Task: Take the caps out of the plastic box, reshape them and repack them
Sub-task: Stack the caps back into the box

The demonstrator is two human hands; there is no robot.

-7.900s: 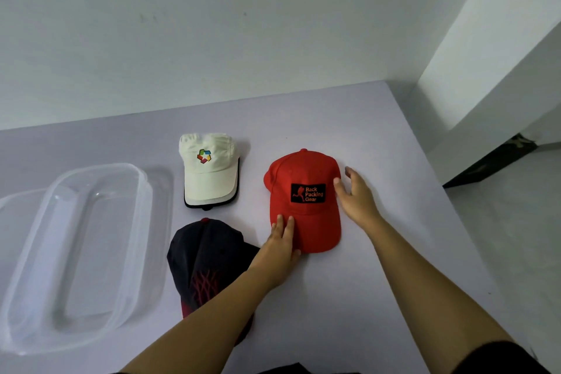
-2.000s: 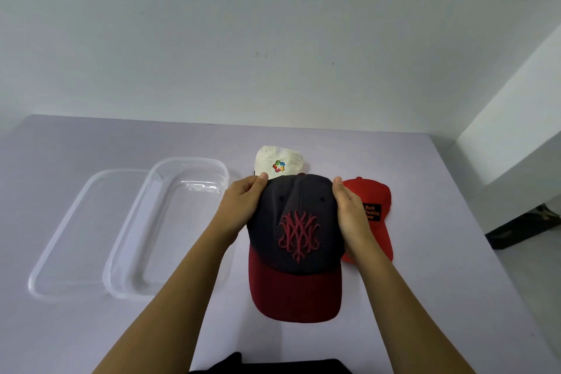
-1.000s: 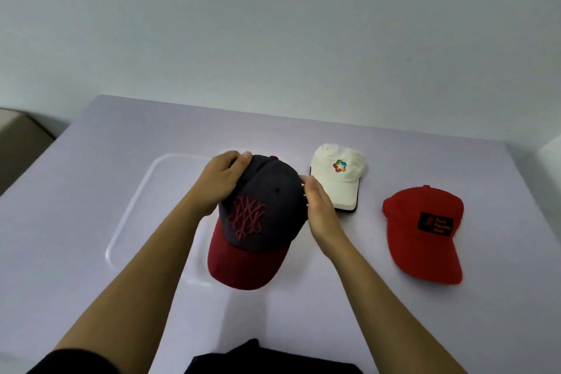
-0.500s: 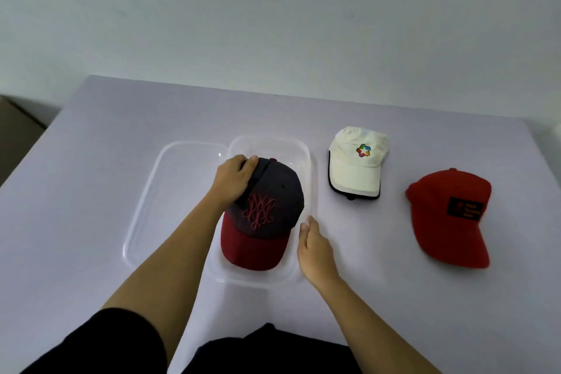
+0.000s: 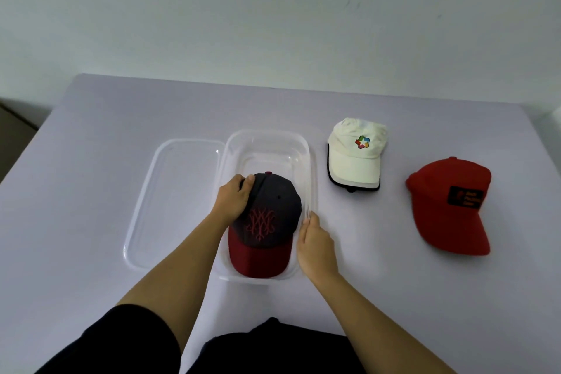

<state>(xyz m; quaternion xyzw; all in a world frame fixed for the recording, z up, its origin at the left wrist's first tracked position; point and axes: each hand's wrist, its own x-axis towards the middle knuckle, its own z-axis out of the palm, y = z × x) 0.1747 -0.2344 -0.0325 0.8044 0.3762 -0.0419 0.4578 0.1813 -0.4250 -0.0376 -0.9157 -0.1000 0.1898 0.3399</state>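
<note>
Here left hand (image 5: 232,201) grips dark cap (image 5: 268,223) in box (image 5: 268,133), right hand (image 5: 316,244) alongside.

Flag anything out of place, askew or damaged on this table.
Nothing is spilled or damaged. The dark cap lies in the near half of the plastic box, gripped by the left hand; the right hand touches the box's right rim. The white cap and the red cap lie outside on the table, the red one turned askew.
</note>
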